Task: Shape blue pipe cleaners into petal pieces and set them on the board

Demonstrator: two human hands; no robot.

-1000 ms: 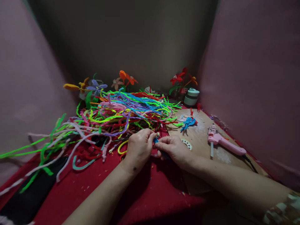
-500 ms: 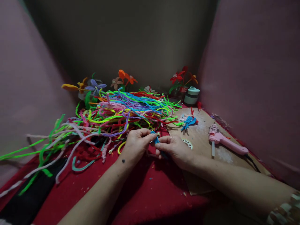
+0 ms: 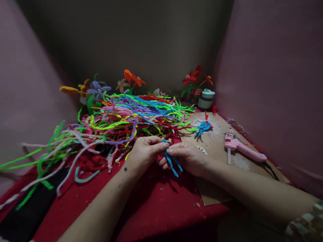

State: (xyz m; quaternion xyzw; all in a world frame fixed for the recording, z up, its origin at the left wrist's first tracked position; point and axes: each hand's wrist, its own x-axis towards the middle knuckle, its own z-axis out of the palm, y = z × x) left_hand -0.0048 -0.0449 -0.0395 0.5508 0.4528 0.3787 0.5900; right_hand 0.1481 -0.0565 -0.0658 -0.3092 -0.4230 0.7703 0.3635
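Between the fingertips of both hands is a blue pipe cleaner piece (image 3: 172, 164), its two thin ends hanging down over the red cloth. My left hand (image 3: 146, 149) pinches its upper part, where a small pale tip sticks out. From the other side my right hand (image 3: 188, 155) closes thumb and fingers on it just below. How the piece is joined inside the fingers is hidden. A second blue pipe cleaner bundle (image 3: 202, 128) lies on the brown board (image 3: 217, 121) beyond my right hand.
A big heap of coloured pipe cleaners (image 3: 141, 111) spreads across the back and left. On the board rests a pink glue gun (image 3: 244, 150) with its cord. Pipe cleaner flowers (image 3: 99, 90) and a pale green jar (image 3: 206, 99) stand behind. Red cloth (image 3: 161, 208) covers the table.
The blue piece's two ends now hang in plain sight below my fingers, where my right hand mostly covered them before. The view has shifted slightly.
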